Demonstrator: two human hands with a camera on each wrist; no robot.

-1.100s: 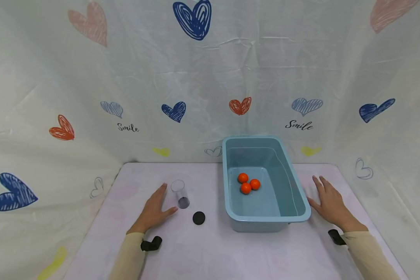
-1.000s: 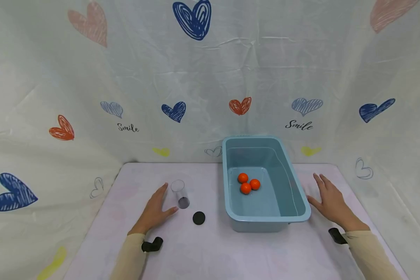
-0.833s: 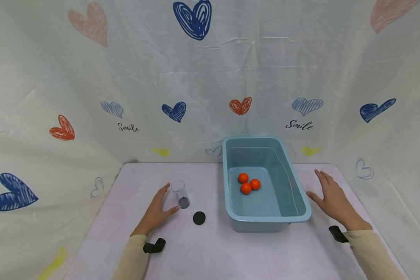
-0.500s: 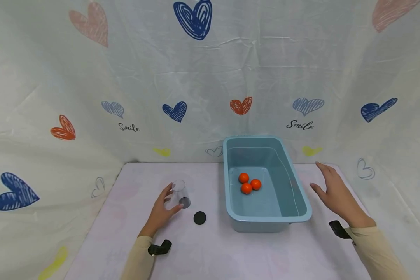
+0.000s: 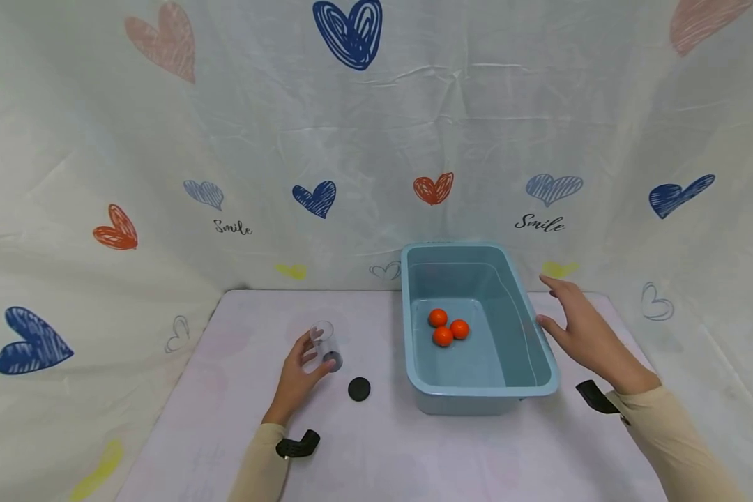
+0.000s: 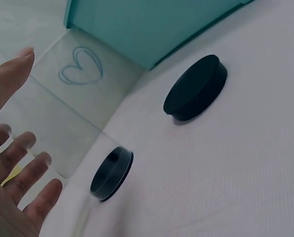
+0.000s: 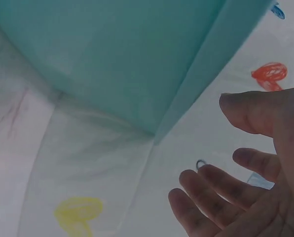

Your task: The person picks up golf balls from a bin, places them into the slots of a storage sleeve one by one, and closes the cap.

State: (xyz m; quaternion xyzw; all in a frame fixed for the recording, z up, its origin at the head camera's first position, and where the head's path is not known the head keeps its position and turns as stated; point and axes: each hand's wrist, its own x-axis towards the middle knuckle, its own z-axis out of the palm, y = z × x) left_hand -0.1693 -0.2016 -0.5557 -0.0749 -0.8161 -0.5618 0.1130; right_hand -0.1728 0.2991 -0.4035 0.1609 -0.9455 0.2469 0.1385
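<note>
A clear plastic cup (image 5: 323, 343) with a dark base (image 6: 112, 173) stands on the table left of centre. My left hand (image 5: 312, 357) is open around it, thumb in front and fingers behind; in the left wrist view the left hand (image 6: 38, 118) has spread fingers and I cannot tell whether they touch the cup. A black round lid (image 5: 359, 388) (image 6: 196, 88) lies just to the right of the cup. My right hand (image 5: 565, 314) (image 7: 206, 148) hovers open beside the right rim of a light blue tub (image 5: 542, 385), which holds three orange balls (image 5: 448, 328).
The tub's outer wall (image 6: 152, 24) (image 7: 112, 59) fills the top of both wrist views. A heart-printed cloth (image 5: 376, 139) hangs behind and wraps both sides of the pale pink table (image 5: 383, 460). Black wrist mounts (image 5: 296, 445) sit at both cuffs.
My left hand has lifted off the table and moved right, its thumb and fingers now around the cup. My right hand has risen and moved forward and left to the tub's right rim.
</note>
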